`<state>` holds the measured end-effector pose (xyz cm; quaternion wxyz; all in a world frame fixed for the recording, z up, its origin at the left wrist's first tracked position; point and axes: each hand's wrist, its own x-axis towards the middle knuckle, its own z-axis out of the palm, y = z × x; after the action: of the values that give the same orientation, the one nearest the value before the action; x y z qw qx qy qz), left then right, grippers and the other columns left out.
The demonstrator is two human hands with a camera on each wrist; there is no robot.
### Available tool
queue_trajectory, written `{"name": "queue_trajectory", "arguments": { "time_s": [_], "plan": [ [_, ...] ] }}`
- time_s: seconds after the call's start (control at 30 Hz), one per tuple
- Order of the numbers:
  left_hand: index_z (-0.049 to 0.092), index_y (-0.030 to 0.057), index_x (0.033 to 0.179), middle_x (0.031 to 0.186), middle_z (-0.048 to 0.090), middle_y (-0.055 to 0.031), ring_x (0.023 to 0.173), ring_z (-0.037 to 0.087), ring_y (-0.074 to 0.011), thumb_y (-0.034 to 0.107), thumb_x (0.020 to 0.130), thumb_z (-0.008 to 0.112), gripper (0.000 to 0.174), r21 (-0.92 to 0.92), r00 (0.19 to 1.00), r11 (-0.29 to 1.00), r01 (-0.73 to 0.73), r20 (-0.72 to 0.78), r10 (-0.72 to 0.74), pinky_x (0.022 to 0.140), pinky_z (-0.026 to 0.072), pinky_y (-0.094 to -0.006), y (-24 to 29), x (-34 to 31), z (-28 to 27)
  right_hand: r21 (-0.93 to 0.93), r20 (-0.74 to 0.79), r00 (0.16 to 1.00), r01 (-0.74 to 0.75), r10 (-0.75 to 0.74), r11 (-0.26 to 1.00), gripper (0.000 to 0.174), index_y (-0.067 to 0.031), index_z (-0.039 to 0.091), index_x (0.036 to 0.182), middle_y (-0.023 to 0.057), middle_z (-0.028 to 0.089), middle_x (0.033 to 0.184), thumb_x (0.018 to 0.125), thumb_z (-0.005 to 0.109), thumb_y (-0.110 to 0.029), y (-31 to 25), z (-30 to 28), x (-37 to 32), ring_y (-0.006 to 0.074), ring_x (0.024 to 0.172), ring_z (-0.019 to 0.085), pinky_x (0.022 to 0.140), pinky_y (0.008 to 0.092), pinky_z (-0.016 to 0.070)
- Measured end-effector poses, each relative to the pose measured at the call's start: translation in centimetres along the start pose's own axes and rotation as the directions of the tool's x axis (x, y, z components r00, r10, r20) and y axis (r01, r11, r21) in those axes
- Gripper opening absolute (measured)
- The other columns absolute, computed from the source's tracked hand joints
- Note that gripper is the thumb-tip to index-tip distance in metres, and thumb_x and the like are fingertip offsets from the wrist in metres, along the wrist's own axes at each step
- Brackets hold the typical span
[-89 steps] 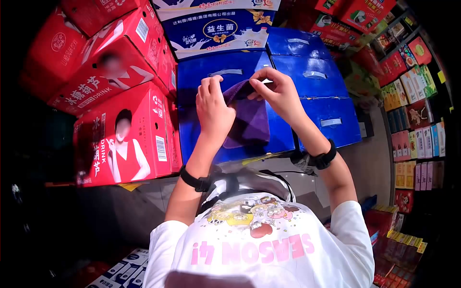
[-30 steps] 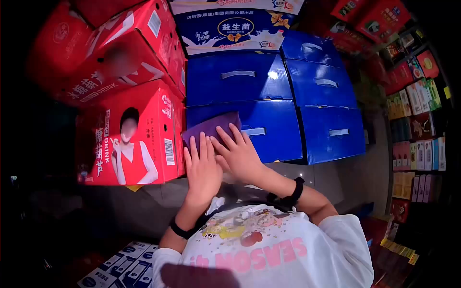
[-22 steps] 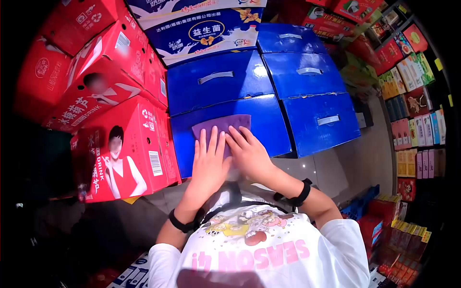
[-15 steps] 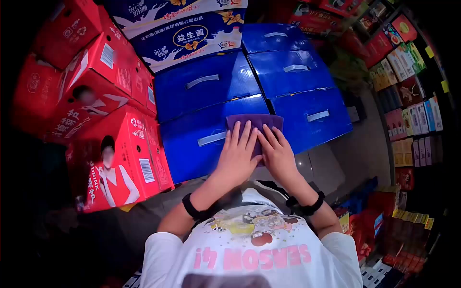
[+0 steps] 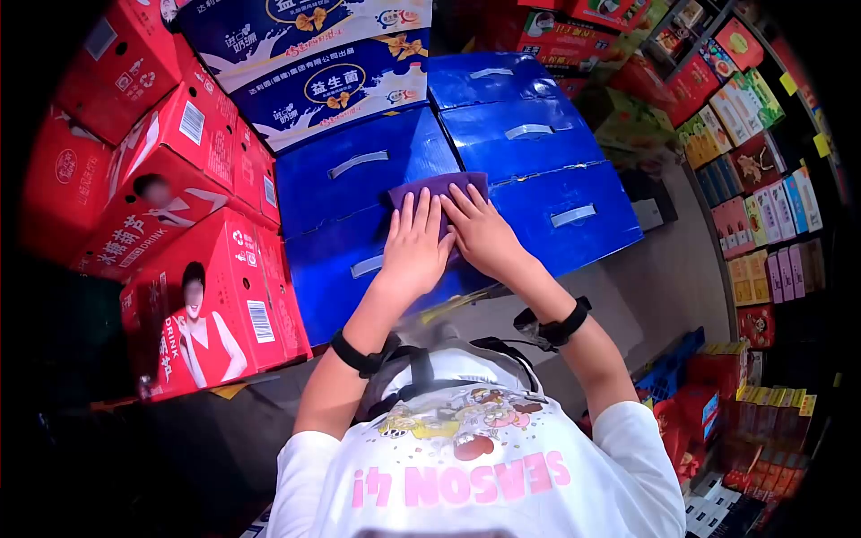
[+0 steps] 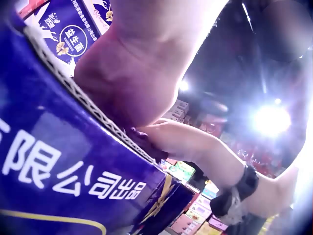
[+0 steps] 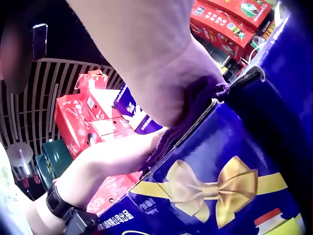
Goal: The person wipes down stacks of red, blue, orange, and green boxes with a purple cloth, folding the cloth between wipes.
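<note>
A purple cloth point(image 5: 439, 184) lies over the top of the front blue box point(image 5: 327, 269), close to its right edge. Both hands rest flat on it with fingers extended: the left hand point(image 5: 416, 247) on the left, the right hand point(image 5: 484, 235) beside it, thumbs close together. In the right wrist view the folded cloth point(image 7: 195, 110) shows beneath the right hand point(image 7: 166, 93), along the box's cardboard edge. The left wrist view has the left hand point(image 6: 134, 83) low over the box top; its fingers are hidden there.
Red cartons point(image 5: 211, 305) stand against the left side of the blue boxes. Printed blue and white boxes point(image 5: 332, 85) rise behind. More blue boxes with handles point(image 5: 574, 211) adjoin on the right, and shelves of small packages point(image 5: 780, 215) line the far right.
The cloth was held up in both hands, then laid on the front box. Under both flat hands it went from the left part to the right, and most recently farther back.
</note>
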<state>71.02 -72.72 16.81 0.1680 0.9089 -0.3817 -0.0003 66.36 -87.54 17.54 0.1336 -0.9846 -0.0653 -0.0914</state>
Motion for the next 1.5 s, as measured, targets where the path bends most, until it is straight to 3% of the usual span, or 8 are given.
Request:
{"name": "queue_trajectory", "arguments": {
  "time_s": [0.1, 0.3, 0.53, 0.67, 0.8, 0.9, 1.3, 1.5],
  "plan": [
    [0.025, -0.0014, 0.139, 0.147, 0.02, -0.0207, 0.136, 0.017, -0.0373, 0.032, 0.092, 0.044, 0.061, -0.038, 1.0, 0.999, -0.019, 0.022, 0.02, 0.11, 0.0177, -0.0482, 0.4, -1.1, -0.8, -0.039, -0.095, 0.987, 0.124, -0.127, 0.992, 0.048, -0.0003, 0.047, 0.126, 0.0205, 0.044, 0.132, 0.079, 0.055, -0.008, 0.3, 0.4, -0.9, 0.0391, 0.125, 0.037, 0.103, 0.0424, 0.0343],
    [0.022, -0.005, 0.139, 0.147, 0.016, -0.0231, 0.137, 0.012, -0.0389, 0.035, 0.086, 0.054, 0.074, -0.063, 0.987, 0.997, -0.042, 0.152, 0.051, 0.11, 0.017, -0.0484, 3.9, -4.4, -1.9, 0.19, -0.112, 0.99, 0.109, -0.089, 0.976, 0.055, 0.0056, 0.052, 0.117, 0.0211, 0.049, 0.126, 0.063, 0.058, 0.002, -1.0, -1.2, -5.6, 0.0392, 0.118, 0.042, 0.1, 0.0406, 0.037],
    [0.025, -0.006, 0.137, 0.146, 0.016, -0.0243, 0.137, 0.011, -0.0392, 0.038, 0.081, 0.059, 0.079, -0.197, 0.971, 0.971, -0.135, 0.17, 0.169, 0.11, 0.016, -0.0497, 8.0, -2.0, -0.4, 0.183, -0.132, 0.99, 0.065, -0.042, 0.981, 0.054, 0.006, 0.054, 0.115, 0.0166, 0.052, 0.124, 0.062, 0.06, -0.001, 2.0, -5.0, -8.7, 0.0368, 0.117, 0.044, 0.098, 0.0394, 0.0399],
    [0.027, -0.0045, 0.137, 0.145, 0.019, -0.0239, 0.135, 0.015, -0.0413, 0.043, 0.082, 0.058, 0.079, -0.177, 0.973, 0.966, -0.187, 0.103, 0.208, 0.108, 0.0183, -0.0516, 10.4, -1.5, 1.1, 0.108, -0.11, 0.988, -0.093, 0.105, 0.99, 0.049, 0.0045, 0.055, 0.115, 0.0158, 0.053, 0.123, 0.066, 0.057, -0.001, 3.5, -4.8, -11.1, 0.0347, 0.117, 0.046, 0.097, 0.0399, 0.0404],
    [0.025, -0.0054, 0.138, 0.145, 0.019, -0.0238, 0.136, 0.015, -0.0392, 0.04, 0.083, 0.057, 0.078, -0.189, 0.971, 0.964, -0.186, 0.113, 0.209, 0.109, 0.0189, -0.0503, 9.6, -0.1, 1.2, 0.016, -0.114, 0.992, -0.056, 0.058, 0.998, 0.049, 0.0021, 0.054, 0.117, 0.0153, 0.052, 0.125, 0.068, 0.059, -0.003, 4.5, -4.5, -9.2, 0.0362, 0.122, 0.041, 0.1, 0.0395, 0.0384],
    [0.026, -0.0057, 0.138, 0.145, 0.02, -0.0236, 0.137, 0.016, -0.0368, 0.038, 0.086, 0.053, 0.073, -0.112, 0.985, 0.985, -0.128, 0.099, 0.139, 0.11, 0.0169, -0.0471, 8.7, 2.2, 1.5, 0.153, -0.076, 0.984, -0.149, 0.162, 0.977, 0.054, 0.0022, 0.053, 0.12, 0.0178, 0.048, 0.13, 0.066, 0.057, 0.003, 5.3, -3.6, -6.6, 0.0385, 0.126, 0.037, 0.103, 0.0406, 0.0352],
    [0.031, -0.0079, 0.135, 0.143, 0.025, -0.0248, 0.134, 0.022, -0.0383, 0.035, 0.088, 0.052, 0.068, -0.113, 0.996, 0.993, -0.033, 0.079, 0.042, 0.109, 0.02, -0.0462, 9.0, 3.8, 1.0, 0.013, -0.116, 0.993, 0.018, -0.016, 1.0, 0.045, 0.0038, 0.057, 0.113, 0.0153, 0.053, 0.123, 0.068, 0.057, -0.004, 7.3, -3.7, -3.5, 0.034, 0.117, 0.047, 0.095, 0.0366, 0.0436],
    [0.031, -0.0101, 0.133, 0.14, 0.028, -0.0284, 0.132, 0.024, -0.0423, 0.028, 0.088, 0.049, 0.061, -0.135, 0.998, 0.991, 0.013, 0.066, -0.004, 0.109, 0.0213, -0.0466, 12.8, 6.2, 2.4, -0.11, 0.04, 0.997, 0.071, -0.067, 0.991, 0.035, 0.0041, 0.063, 0.1, 0.0135, 0.058, 0.113, 0.068, 0.056, -0.009, 11.4, -5.3, -3.3, 0.031, 0.108, 0.051, 0.094, 0.0346, 0.043]
  ]
}}
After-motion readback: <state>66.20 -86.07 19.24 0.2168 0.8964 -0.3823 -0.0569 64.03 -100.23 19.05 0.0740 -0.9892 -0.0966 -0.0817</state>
